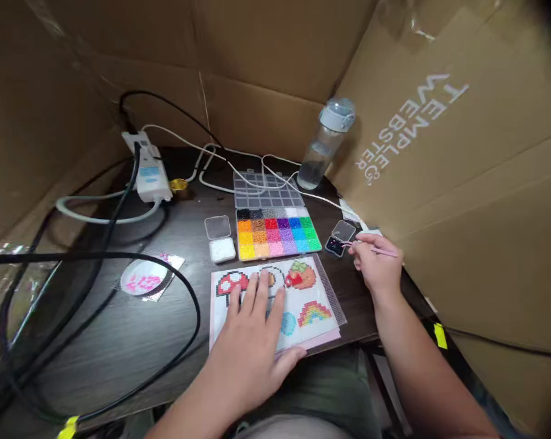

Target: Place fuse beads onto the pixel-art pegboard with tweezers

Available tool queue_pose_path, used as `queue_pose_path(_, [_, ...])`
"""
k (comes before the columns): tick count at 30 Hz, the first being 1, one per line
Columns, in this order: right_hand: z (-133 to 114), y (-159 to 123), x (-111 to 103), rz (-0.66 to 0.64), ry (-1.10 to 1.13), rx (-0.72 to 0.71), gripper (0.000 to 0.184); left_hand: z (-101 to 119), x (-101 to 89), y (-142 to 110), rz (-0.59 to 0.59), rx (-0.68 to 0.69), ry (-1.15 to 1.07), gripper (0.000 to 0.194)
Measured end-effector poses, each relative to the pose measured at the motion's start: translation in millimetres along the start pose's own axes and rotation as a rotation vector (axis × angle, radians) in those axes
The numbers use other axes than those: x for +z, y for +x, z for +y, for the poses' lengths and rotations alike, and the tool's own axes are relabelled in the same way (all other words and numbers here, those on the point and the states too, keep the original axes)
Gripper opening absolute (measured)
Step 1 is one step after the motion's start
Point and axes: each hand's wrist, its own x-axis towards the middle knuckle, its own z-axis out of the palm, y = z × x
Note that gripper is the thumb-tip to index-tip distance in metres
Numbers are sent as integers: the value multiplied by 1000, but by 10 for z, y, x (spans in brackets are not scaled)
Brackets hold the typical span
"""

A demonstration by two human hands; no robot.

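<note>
My left hand (pixel 252 341) lies flat with fingers spread on a pattern sheet (pixel 261 274) of pixel pictures, hiding part of it. A mushroom (pixel 232 283), a strawberry-like picture (pixel 302 275) and a rainbow (pixel 314 313) show around the fingers. Over at the right, my right hand (pixel 376 262) grips pink tweezers (pixel 380 250). Their tips reach into a small lidded box of black beads (pixel 334 246); whether a bead is between them is too small to tell. Behind the sheet sits an opened bead case (pixel 278 235) sorted by colour, with a small box of white beads (pixel 222 250) beside it.
A water bottle (pixel 323 146) stands at the back right against cardboard walls (pixel 275 79). On the left are a power strip (pixel 148 171), looping black cables (pixel 195 299) and a white dish (pixel 133 271) with pink beads. A white cord (pixel 239 167) crosses the case's lid.
</note>
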Motion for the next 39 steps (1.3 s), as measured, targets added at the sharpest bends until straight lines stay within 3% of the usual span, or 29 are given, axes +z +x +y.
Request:
queue_pose_path(3, [-147,-154,6,2,-19,-52,19,12,-1,24,-20,-20,-11,82])
queue_pose_path(6, [-343,-443,44,-76,-123,-295,12,18,-7,37,-29,-29,-25,82])
queue_pose_path(10, [-525,-860,156,-330,-201,-700,20,18,-19,46,-34,-31,-45,82])
queue_pose_path(14, [-460,-1014,278,-417,-136,-869,25,16,-25,51,-47,-35,-64,81])
queue_pose_path(20, [-313,-1005,330,-437,-131,-907,28,16,-21,44,-44,-35,-79,81])
queue_pose_path(39, [-325,-1010,346,-430,-170,-903,25,3,-9,26,-27,-38,-101,84])
